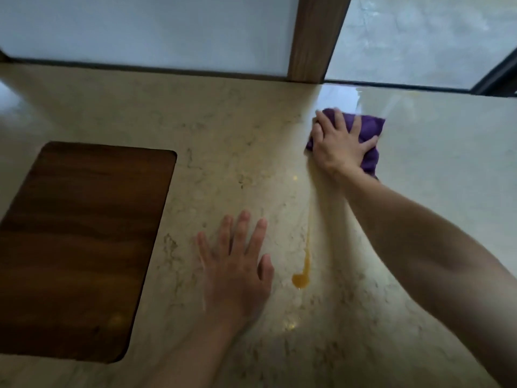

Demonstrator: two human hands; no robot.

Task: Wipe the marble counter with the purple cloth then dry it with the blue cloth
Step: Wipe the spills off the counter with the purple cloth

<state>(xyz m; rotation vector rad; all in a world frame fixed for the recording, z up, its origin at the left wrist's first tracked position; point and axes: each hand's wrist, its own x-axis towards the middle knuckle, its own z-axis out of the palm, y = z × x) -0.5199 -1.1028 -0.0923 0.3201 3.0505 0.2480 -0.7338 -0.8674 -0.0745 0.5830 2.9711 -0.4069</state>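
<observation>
- a person's two bare arms reach over a pale marble counter (223, 130) with faint grey veining, seen from above
- the right hand (340, 144) is stretched far forward, palm down and fingers spread, pressing flat on a purple cloth (369, 127)
- the purple cloth is bunched under that hand on the far right part of the counter, near the back edge; its folds show beyond the fingertips and on the thumb side
- the left hand (237, 264) lies flat on the bare marble nearer the person, fingers apart, holding nothing; it looks slightly blurred
- the two hands are well apart, the left one close in, the right one far out
- an orange-brown liquid smear (303, 273) sits on the marble just right of the left hand, a small pool with a thin streak running away toward the cloth
- a dark wooden board (81, 247) with rounded corners lies on the counter to the left
- behind the counter stand frosted panes (145, 26) split by a wooden post (316, 37)
- the marble beside the cloth shines with glare
</observation>
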